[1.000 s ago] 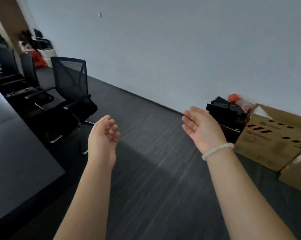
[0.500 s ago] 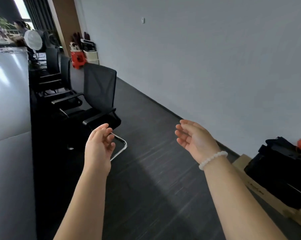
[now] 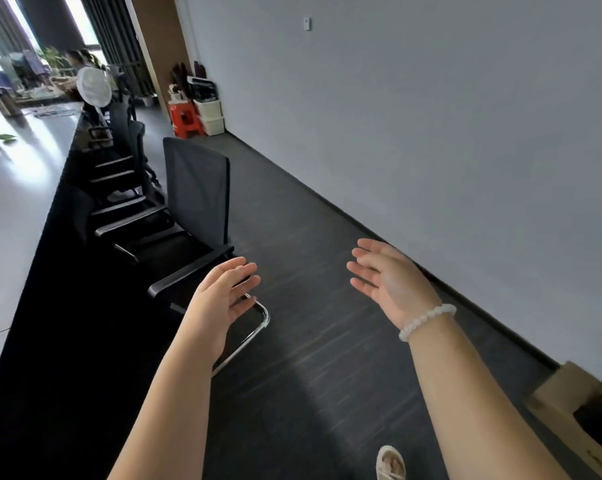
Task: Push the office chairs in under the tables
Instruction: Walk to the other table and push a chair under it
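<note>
Both hands, the left (image 3: 220, 299) and the right (image 3: 389, 282), are held open and empty, nothing gripped. The nearest mesh-backed chair (image 3: 195, 195) is seen standing out from the bench (image 3: 12, 188), not yet pushed under; chairs beyond appear tucked closer.

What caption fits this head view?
Both open hands, left hand and right hand, reach toward a black mesh chair beside the table.

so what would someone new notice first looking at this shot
Two bare, open hands reach forward mid-frame: the left hand and the right hand, which wears a white bead bracelet. Just beyond the left hand stands a black mesh office chair, pulled out from the long table on the left. A red stool sits far back by the wall.
</note>
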`<state>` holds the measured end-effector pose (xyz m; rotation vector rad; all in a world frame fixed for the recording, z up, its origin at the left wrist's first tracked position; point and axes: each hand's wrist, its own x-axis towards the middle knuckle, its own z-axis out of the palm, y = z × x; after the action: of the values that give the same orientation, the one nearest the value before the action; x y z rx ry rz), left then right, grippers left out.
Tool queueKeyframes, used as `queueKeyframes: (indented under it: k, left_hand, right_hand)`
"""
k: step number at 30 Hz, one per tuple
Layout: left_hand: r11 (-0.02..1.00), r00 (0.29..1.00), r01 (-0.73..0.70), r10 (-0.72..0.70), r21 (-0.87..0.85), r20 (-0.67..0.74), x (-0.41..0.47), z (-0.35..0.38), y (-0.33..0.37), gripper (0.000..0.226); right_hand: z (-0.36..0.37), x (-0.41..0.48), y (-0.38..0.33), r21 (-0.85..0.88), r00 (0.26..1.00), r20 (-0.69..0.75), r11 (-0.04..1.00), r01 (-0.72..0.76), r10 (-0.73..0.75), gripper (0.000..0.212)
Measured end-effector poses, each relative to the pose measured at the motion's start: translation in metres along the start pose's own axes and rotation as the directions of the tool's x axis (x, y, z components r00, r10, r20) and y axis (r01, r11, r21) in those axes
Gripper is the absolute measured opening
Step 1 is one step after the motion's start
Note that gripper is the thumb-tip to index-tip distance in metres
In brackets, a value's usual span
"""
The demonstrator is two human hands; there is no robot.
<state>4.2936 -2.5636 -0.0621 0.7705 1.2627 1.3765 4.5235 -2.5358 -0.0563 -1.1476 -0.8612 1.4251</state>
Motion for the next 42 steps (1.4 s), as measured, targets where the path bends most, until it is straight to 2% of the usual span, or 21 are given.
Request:
queueKeyframes:
  k: [3,6,8,11,14,20,23,27,29,32,36,39,42]
  left_hand:
    - [0.992,0.993,-0.022,0.008,-0.125,-0.117,0.062,0.042,0.008,0.022]
    - [0.938,0.956,-0.015,-0.088,-0.347,-0.28,0.122,0.086,0.018,0.015]
    - [0.899,0.938,-0.034,-0.122,-0.437,-0.324,0.154,0.111,0.025,0.013]
    - [0.902,0.932,-0.042,-0.12,-0.43,-0.342,0.204,0.15,0.028,0.013]
    - [0.898,0.941,-0.056,-0.098,-0.436,-0.323,0.245,0.179,0.036,0.009]
    - [0.908,0.945,-0.101,-0.041,-0.408,-0.326,0.344,0.191,0.041,0.012]
    - [0.918,0.913,-0.144,-0.021,-0.37,-0.407,0.409,0.179,0.042,0.014]
    - [0.902,0.84,-0.208,-0.033,-0.378,-0.542,0.51,0.168,0.057,0.016]
    - [0.907,0.825,-0.234,-0.005,-0.351,-0.564,0.56,0.167,0.076,0.019]
    - [0.907,0.812,-0.336,0.142,-0.253,-0.566,0.622,0.167,0.109,0.019]
    - [0.907,0.763,-0.42,0.356,0.004,-0.539,0.678,0.164,0.134,0.019]
    - [0.891,0.675,-0.366,0.453,0.269,-0.582,0.716,0.153,0.13,0.021]
    - [0.876,0.56,-0.278,0.48,0.393,-0.675,0.754,0.14,0.123,0.024]
  right_hand:
    - [-0.017,0.078,-0.026,0.032,1.0,0.024,0.999,0.001,-0.002,0.018]
    - [-0.035,0.154,-0.06,0.039,0.998,0.051,0.998,-0.046,0.044,0.018]
    - [-0.042,0.193,-0.084,0.053,0.999,0.044,0.998,-0.025,0.022,0.016]
    - [-0.05,0.252,-0.108,0.075,0.999,0.039,0.997,-0.003,0.0,0.013]
    - [-0.047,0.302,-0.117,0.048,0.993,0.116,0.998,-0.035,0.03,0.013]
    - [-0.023,0.414,-0.111,-0.039,0.977,0.194,0.996,-0.086,0.092,0.015]
    - [-0.004,0.483,-0.108,-0.11,0.965,0.237,0.99,-0.09,0.114,0.019]
    - [0.038,0.587,-0.118,-0.229,0.95,0.292,0.972,-0.045,0.113,0.037]
    - [0.068,0.637,-0.13,-0.282,0.947,0.306,0.959,-0.009,0.099,0.043]
    - [0.112,0.696,-0.15,-0.285,0.921,0.389,0.953,0.106,0.014,0.048]
    - [0.147,0.76,-0.151,-0.306,0.87,0.491,0.928,0.214,-0.039,0.043]
    - [0.165,0.813,-0.136,-0.402,0.842,0.539,0.887,0.226,0.029,0.037]
    - [0.19,0.871,-0.127,-0.464,0.789,0.602,0.859,0.218,0.125,0.029]
